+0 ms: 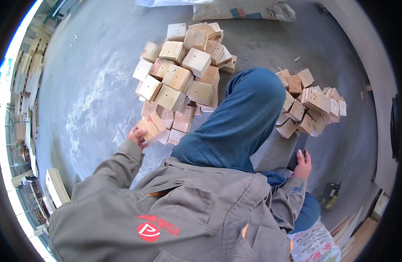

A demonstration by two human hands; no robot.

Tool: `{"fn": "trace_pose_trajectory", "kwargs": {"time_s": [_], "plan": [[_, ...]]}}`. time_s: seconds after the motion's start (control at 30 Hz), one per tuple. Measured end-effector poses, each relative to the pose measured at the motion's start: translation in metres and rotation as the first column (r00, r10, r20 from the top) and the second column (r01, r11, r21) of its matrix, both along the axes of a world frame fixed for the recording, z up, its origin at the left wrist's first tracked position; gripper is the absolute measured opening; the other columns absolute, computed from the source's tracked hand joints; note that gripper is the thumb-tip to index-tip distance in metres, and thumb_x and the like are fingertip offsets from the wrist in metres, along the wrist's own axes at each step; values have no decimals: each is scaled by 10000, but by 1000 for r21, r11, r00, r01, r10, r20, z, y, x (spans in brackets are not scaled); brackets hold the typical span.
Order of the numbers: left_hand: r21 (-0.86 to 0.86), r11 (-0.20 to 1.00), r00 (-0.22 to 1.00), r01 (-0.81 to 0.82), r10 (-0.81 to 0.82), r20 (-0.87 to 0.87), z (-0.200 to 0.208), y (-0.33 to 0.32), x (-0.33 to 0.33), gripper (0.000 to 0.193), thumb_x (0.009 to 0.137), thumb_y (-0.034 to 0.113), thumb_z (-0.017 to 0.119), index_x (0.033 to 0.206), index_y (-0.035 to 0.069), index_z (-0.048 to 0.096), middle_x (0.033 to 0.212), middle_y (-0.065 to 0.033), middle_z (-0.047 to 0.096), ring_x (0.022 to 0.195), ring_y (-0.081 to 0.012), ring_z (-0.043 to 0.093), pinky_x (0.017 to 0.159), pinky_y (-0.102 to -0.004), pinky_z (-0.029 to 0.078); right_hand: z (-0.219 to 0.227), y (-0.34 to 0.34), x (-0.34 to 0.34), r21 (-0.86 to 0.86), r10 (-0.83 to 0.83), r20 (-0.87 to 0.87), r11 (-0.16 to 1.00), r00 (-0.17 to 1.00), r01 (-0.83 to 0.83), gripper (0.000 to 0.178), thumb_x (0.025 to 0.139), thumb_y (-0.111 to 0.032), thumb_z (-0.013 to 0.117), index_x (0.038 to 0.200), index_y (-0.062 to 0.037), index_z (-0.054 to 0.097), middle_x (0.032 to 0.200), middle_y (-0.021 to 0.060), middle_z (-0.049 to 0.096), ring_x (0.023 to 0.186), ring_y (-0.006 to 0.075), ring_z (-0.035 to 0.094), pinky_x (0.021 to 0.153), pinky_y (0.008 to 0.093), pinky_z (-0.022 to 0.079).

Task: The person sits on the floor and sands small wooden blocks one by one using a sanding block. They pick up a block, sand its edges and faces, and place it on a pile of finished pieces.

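Watched from my remote post: at left, the left hand [136, 136] has its fingers closed on the outer side of a square wooden block [152, 126], held at the near edge of a large heap [179, 78] of similar blocks on the grey floor [89, 87]. I judge the block light, stiff and dry enough not to slip — hardly fragile, though its layered edges might splinter or slide apart, so I would grip it across two opposite sides. Past a bent knee [260, 94] in blue, the right hand [302, 165] shows loosely curled fingers near a dark flat shape [299, 145] — whether they hold it, I cannot tell. Farther right lies a smaller heap [312, 102].
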State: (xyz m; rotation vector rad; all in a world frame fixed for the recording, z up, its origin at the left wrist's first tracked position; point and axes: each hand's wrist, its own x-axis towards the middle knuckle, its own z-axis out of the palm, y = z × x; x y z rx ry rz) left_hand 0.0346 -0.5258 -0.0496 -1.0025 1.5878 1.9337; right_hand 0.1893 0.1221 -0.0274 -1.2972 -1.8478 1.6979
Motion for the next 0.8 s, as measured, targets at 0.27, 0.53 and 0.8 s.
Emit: {"fn": "trace_pose_trajectory", "kwargs": {"time_s": [0.27, 0.53, 0.8], "plan": [[-56, 984, 932, -168, 177, 318, -141, -20, 67, 572, 816, 186, 797, 1344, 141, 582, 1185, -48, 703, 1060, -219, 700, 835, -539, 556, -20, 5, 2, 75, 81, 59, 994, 995, -85, 594, 935, -228, 773, 1412, 56, 563, 1049, 150, 722, 903, 162, 691, 829, 281, 560], [-159, 984, 982, 79, -50, 181, -176, 6, 32, 683, 671, 89, 867, 1297, 24, 602, 1136, -114, 700, 1005, -237, 696, 811, -457, 584, -23, 2, 15, 117, 71, 217, 988, 974, -98, 620, 908, -250, 808, 1397, 53, 579, 1072, 158, 729, 892, 152, 690, 807, 271, 561], [-112, 935, 933, 337, -347, -90, -229, -19, 6, 899, 564, -21, 875, 1400, -22, 544, 1247, -103, 681, 1138, -231, 664, 1014, -363, 511, -20, -7, 9, 88, 107, 275, 987, 955, -136, 620, 906, -242, 806, 1400, 51, 572, 1094, 175, 729, 933, 166, 695, 842, 273, 557]]}}
